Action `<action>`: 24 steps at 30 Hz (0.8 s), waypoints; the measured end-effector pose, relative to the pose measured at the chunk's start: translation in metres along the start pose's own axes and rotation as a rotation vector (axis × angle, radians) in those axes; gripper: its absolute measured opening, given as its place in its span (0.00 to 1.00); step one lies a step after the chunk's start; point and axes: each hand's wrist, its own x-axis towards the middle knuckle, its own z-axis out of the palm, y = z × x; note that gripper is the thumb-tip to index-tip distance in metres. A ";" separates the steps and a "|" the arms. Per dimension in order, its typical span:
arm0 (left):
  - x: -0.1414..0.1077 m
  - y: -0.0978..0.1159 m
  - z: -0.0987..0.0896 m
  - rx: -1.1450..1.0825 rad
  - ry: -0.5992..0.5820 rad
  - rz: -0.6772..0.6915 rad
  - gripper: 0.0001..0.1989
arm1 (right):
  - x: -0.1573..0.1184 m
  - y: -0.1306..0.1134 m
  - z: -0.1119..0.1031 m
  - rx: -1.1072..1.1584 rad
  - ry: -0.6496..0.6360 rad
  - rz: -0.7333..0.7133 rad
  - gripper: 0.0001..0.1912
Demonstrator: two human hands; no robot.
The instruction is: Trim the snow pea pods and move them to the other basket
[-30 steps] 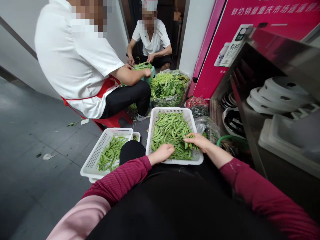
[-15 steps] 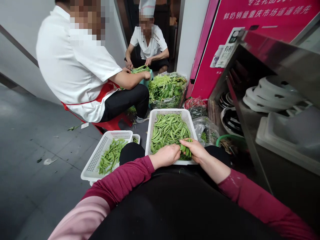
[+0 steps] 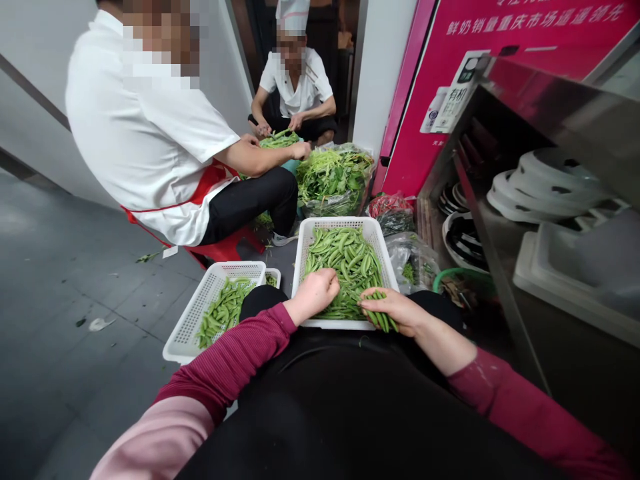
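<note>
In front of me a white perforated basket (image 3: pixel 303 243) holds a heap of green pea pods (image 3: pixel 345 250). My left hand (image 3: pixel 318 292) is over the basket's left part, its fingers pressed together; what they grip, if anything, is too small to make out. At the basket's front right corner, my right hand (image 3: pixel 387 310) holds a bunch of pods (image 3: pixel 381 320) that stick out below its fingers. A second white basket (image 3: pixel 183 333) with more pods (image 3: pixel 227 307) stands to the left, beside my knee.
Two people in white shirts sit ahead, their hands at green stalks (image 3: pixel 280 139). A bag of leafy greens (image 3: pixel 335 173) stands behind the basket. On the right are a metal shelf (image 3: pixel 500 300) with white trays, plastic bags (image 3: pixel 410 260) and a green-rimmed bin (image 3: pixel 450 272).
My left hand has moved left, away from my right hand. My right hand has shifted slightly right and lower with its bunch of pods.
</note>
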 end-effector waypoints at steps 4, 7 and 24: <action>-0.009 0.011 0.005 0.037 -0.152 0.248 0.14 | 0.002 0.000 -0.002 -0.109 0.027 -0.016 0.17; -0.010 0.017 0.005 0.063 -0.293 0.349 0.12 | 0.002 -0.004 -0.006 -0.321 0.034 -0.037 0.14; -0.021 -0.002 0.043 -1.202 -0.380 -0.569 0.13 | 0.031 -0.024 -0.079 -0.741 0.740 -0.647 0.13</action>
